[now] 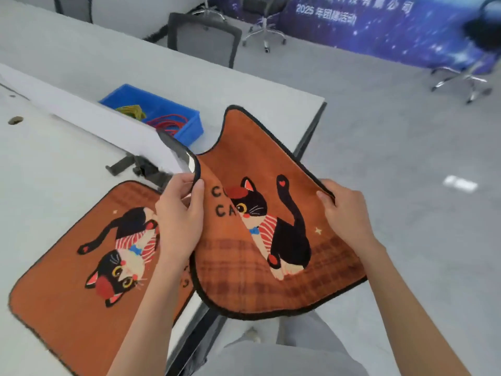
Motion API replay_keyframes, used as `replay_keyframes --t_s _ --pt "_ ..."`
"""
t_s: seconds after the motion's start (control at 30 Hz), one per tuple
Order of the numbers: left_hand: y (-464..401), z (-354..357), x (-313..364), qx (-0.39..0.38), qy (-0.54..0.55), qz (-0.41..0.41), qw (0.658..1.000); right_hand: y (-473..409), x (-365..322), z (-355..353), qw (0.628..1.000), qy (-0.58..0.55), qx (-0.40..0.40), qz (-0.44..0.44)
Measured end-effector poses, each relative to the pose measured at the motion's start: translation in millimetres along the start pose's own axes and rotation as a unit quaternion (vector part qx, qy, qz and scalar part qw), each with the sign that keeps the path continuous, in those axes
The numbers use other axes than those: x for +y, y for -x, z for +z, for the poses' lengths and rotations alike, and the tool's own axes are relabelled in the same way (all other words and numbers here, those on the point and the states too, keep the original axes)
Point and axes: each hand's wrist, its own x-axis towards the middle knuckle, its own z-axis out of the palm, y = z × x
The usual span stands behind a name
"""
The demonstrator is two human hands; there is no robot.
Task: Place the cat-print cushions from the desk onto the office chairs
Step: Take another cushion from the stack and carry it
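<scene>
- Head view: the left hand (180, 221) pinched the folded-over left edge of a cat-print cushion (273, 229), held up past the desk (54, 158) edge.
- The right hand (344, 210) gripped its right edge.
- A second cushion (81, 267) lay flat on the desk, near a blue bin (162, 115).

The cushion (271, 218) I hold reads "CU" above "CA", partly folded away, and the blue banner (379, 25) shows "2025" before blurred Chinese characters.
</scene>
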Motion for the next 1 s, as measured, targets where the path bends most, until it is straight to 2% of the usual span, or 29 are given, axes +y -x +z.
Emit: replay_keyframes --t_s 0.17,0.27,0.4,0.53,0.73,1.0 --pt "-21.5 106.4 25.9 -0.100 0.029 0.010 0.995 -19.7 83.3 -42.3 0.994 0.001 0.070 0.089" --pt "-35.7 183.2 43.6 -0.132 0.017 0.018 0.991 -49.3 137.5 -72.4 0.987 0.006 0.105 0.124" --pt "-60.2 282.4 73.1 -0.157 0.008 -0.008 0.988 -101.9 200.4 -116.7 0.982 0.033 0.112 0.149" --pt "-86.9 357.4 94.8 -0.162 -0.010 -0.033 0.986 -157.6 250.5 -149.0 0.979 0.040 0.111 0.163" --pt "-152.8 438.6 102.2 -0.147 -0.022 -0.053 0.988 -261.0 302.1 -160.8 0.979 0.039 0.113 0.167" --pt "-311.6 561.2 112.9 -0.116 0.013 -0.102 0.988 -470.7 343.5 -175.7 0.986 0.048 0.087 0.136"
